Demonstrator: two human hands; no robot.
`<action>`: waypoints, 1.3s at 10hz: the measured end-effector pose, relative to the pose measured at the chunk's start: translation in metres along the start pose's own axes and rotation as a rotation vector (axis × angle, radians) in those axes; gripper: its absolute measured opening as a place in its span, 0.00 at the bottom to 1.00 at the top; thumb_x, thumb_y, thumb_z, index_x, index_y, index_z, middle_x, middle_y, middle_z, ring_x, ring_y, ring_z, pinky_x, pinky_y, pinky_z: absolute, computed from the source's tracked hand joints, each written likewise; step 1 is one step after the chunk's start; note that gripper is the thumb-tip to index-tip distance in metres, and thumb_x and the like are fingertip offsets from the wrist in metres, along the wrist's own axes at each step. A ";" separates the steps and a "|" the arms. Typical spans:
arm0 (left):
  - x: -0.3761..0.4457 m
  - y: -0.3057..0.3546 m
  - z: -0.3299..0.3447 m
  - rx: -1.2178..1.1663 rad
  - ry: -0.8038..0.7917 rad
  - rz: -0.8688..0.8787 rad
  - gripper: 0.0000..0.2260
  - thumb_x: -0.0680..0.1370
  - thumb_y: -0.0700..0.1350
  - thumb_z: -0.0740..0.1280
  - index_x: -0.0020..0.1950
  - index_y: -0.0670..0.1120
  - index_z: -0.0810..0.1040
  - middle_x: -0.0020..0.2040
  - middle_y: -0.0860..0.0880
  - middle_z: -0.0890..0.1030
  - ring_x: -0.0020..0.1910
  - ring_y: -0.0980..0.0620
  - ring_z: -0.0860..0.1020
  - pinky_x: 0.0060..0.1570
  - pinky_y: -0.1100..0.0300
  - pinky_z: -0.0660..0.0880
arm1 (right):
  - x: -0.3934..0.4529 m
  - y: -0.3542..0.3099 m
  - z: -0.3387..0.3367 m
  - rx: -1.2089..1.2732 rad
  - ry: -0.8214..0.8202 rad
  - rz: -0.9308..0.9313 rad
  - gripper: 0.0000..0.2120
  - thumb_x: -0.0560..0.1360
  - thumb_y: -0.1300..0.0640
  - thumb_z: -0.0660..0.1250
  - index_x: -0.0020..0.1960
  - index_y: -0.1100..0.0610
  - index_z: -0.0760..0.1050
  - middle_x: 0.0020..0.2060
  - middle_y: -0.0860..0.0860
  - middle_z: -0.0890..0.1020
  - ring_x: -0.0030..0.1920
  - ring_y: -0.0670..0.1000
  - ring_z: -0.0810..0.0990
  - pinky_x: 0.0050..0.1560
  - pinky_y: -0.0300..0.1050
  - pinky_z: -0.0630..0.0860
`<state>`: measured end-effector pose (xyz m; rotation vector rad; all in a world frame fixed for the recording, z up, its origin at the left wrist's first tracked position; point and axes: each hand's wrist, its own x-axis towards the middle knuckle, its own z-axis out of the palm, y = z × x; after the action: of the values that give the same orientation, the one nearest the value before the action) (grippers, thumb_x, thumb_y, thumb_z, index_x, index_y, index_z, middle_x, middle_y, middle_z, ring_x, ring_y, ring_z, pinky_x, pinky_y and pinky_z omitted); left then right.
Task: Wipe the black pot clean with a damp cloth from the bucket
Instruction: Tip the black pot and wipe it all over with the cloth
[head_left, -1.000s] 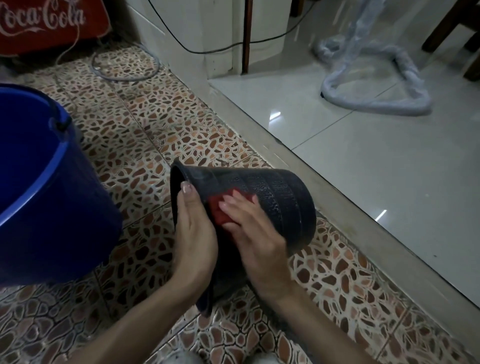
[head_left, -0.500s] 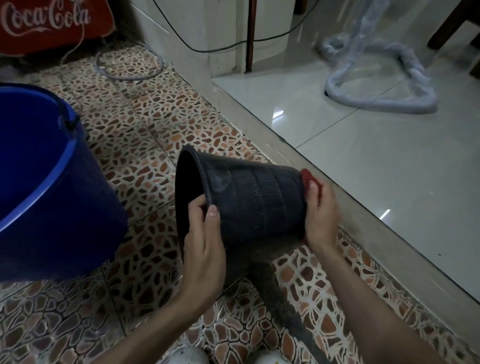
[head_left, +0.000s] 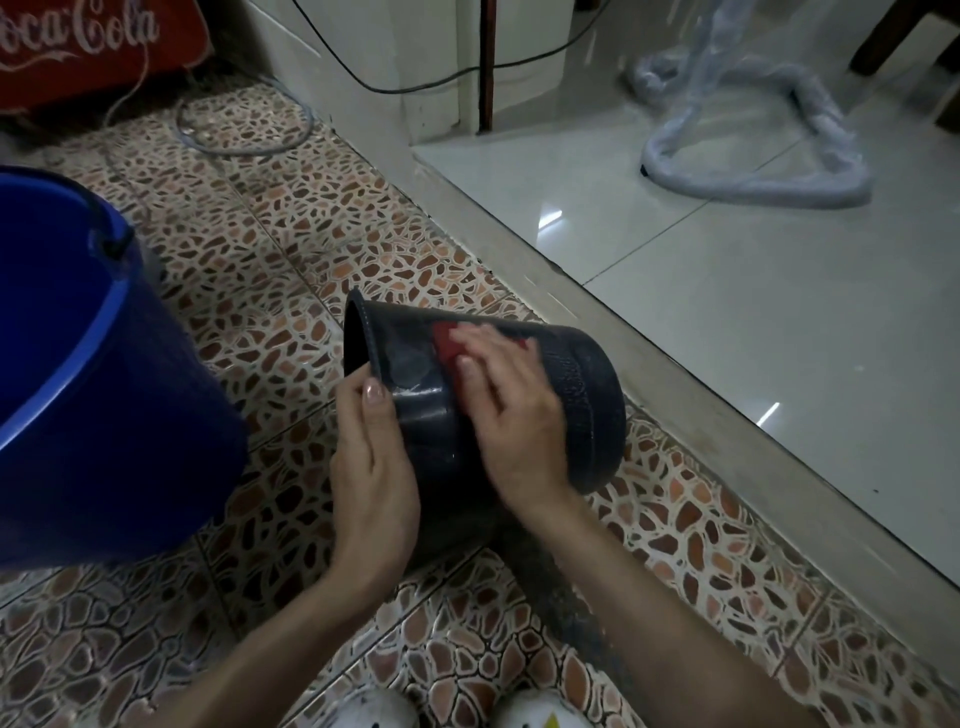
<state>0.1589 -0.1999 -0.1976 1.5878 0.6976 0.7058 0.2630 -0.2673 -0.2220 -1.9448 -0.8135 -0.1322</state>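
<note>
The black pot (head_left: 582, 410) lies on its side above the patterned floor, mouth facing left and base to the right. My left hand (head_left: 371, 467) grips it by the rim, thumb on the outer wall. My right hand (head_left: 511, 410) lies flat on the pot's upper side and presses a red cloth (head_left: 447, 345) against it; only the cloth's far edge shows past my fingers, and the hand is motion-blurred. The blue bucket (head_left: 78, 374) stands to the left, close to the pot's mouth; what it holds is hidden.
A raised stone step (head_left: 675, 395) runs diagonally on the right, with glossy pale tile beyond. A plastic-wrapped stand (head_left: 753, 156) sits on that tile. A red Coca-Cola crate (head_left: 93, 47) and a loose grey cable (head_left: 244, 130) lie at the back left. White shoe tips (head_left: 540, 712) show at the bottom.
My right hand with the red cloth has slid from the pot's base end back up onto its side wall. The left hand keeps its hold on the rim.
</note>
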 end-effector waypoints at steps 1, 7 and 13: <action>-0.005 -0.004 -0.003 0.012 -0.020 0.021 0.15 0.85 0.56 0.49 0.65 0.54 0.69 0.51 0.65 0.80 0.49 0.65 0.79 0.45 0.61 0.77 | 0.019 0.053 -0.037 -0.083 0.066 0.354 0.15 0.84 0.52 0.57 0.66 0.51 0.76 0.61 0.48 0.79 0.65 0.49 0.74 0.67 0.47 0.70; -0.002 -0.006 0.005 0.020 -0.092 0.097 0.21 0.84 0.57 0.48 0.79 0.60 0.59 0.71 0.70 0.69 0.69 0.70 0.67 0.64 0.72 0.67 | 0.035 -0.024 0.004 0.015 -0.069 -0.014 0.13 0.83 0.55 0.60 0.63 0.56 0.78 0.60 0.49 0.82 0.62 0.48 0.78 0.77 0.54 0.56; 0.006 -0.005 0.005 0.026 0.021 -0.034 0.18 0.83 0.60 0.47 0.66 0.63 0.70 0.53 0.77 0.77 0.56 0.77 0.73 0.52 0.79 0.68 | -0.014 -0.028 0.019 0.008 0.013 -0.174 0.15 0.82 0.54 0.59 0.64 0.56 0.78 0.63 0.49 0.81 0.67 0.47 0.75 0.78 0.51 0.57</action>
<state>0.1661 -0.1980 -0.2023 1.5906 0.7506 0.6916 0.2312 -0.2502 -0.2167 -1.8618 -0.9732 -0.2449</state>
